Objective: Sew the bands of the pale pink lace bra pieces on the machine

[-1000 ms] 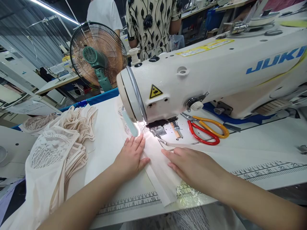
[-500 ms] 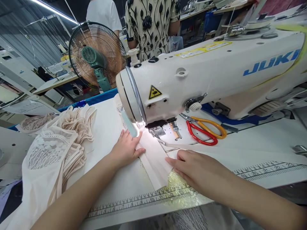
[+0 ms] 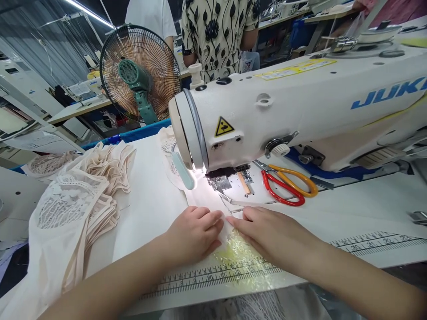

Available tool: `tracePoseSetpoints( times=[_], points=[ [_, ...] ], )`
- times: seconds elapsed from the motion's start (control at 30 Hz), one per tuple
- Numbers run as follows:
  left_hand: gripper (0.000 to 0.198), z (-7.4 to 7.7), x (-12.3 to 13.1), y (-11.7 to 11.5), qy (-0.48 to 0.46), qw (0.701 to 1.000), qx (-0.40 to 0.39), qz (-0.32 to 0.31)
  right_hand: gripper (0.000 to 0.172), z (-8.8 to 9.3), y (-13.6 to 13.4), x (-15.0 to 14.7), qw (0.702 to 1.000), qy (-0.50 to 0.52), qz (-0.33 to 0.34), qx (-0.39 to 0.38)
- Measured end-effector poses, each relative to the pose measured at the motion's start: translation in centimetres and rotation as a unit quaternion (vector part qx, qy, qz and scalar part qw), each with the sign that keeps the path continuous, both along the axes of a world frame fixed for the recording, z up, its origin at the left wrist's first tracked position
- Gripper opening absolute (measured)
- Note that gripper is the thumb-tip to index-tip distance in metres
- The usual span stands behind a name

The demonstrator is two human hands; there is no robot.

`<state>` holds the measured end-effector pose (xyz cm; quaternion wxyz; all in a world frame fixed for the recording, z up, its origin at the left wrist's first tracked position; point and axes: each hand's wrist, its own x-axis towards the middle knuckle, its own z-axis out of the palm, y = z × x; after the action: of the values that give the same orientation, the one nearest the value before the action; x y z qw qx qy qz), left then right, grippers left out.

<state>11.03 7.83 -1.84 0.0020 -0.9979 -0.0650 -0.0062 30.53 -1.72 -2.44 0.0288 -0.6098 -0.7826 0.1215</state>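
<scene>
A pale pink fabric piece lies under the head of the white sewing machine, with its lacy end showing beyond the needle area. My left hand has its fingers curled over the near part of the fabric. Close beside it, my right hand pinches the fabric's right edge, the index fingertip almost meeting the left fingers. Both hands hide much of the near end. A pale green guard hangs by the lit needle area.
Red-and-orange-handled scissors lie right of the needle plate. A stack of lace-trimmed pieces sits at left. Yellowish tape covers part of the printed ruler. Behind stand a fan and a person in a patterned top.
My left hand has moved right and nearer to me, from flat beside the needle to curled over the fabric's near part. My right hand has barely moved. The view has shifted slightly.
</scene>
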Motion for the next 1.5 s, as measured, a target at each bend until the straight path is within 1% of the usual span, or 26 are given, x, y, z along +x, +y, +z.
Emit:
tracePoseSetpoints(
  times=[0.2, 0.4, 0.6, 0.73, 0.87, 1.0, 1.1, 1.2, 1.27, 1.4, 1.5],
  points=[
    [0.028, 0.1, -0.1, 1.3, -0.040, 0.999, 0.018, -0.015, 0.036, 1.2, 1.1, -0.6, 0.999, -0.032, -0.014, -0.011],
    [0.023, 0.1, 0.3, 2.2, -0.093, 0.995, 0.023, -0.035, 0.037, 1.6, 2.1, -0.9, 0.997, -0.056, -0.033, -0.032],
    [0.023, -0.1, 0.4, 3.4, -0.109, 0.992, 0.007, -0.058, 0.039, 1.8, 3.0, -1.2, 0.995, -0.081, -0.027, -0.042],
    [0.025, -0.5, 0.3, 4.5, -0.096, 0.994, -0.013, -0.059, 0.043, 2.1, 3.2, -1.5, 0.993, -0.102, -0.035, -0.044],
    [0.025, -0.5, 0.2, 5.3, -0.093, 0.994, -0.012, -0.058, 0.046, 1.8, 3.5, -2.1, 0.990, -0.136, -0.030, -0.030],
    [0.027, 0.0, 0.1, 5.7, -0.109, 0.992, 0.015, -0.057, 0.047, 1.5, 4.0, -2.8, 0.988, -0.153, -0.031, -0.015],
    [0.028, 0.3, 0.2, 6.1, -0.115, 0.991, 0.033, -0.061, 0.050, 1.7, 4.4, -3.4, 0.985, -0.167, -0.037, -0.031],
    [0.026, 0.1, 0.3, 6.8, -0.118, 0.989, 0.040, -0.077, 0.050, 2.0, 4.7, -3.8, 0.983, -0.170, -0.046, -0.049],
    [0.025, -0.2, 0.3, 7.2, -0.115, 0.988, 0.051, -0.084, 0.050, 2.1, 4.7, -4.0, 0.984, -0.167, -0.052, -0.045],
    [0.025, -0.6, 0.2, 7.9, -0.115, 0.989, 0.069, -0.067, 0.047, 1.6, 4.2, -3.9, 0.985, -0.163, -0.059, -0.017],
    [0.026, -0.9, 0.0, 8.3, -0.114, 0.989, 0.078, -0.045, 0.046, 1.1, 3.5, -3.6, 0.987, -0.144, -0.064, -0.009]
  ],
)
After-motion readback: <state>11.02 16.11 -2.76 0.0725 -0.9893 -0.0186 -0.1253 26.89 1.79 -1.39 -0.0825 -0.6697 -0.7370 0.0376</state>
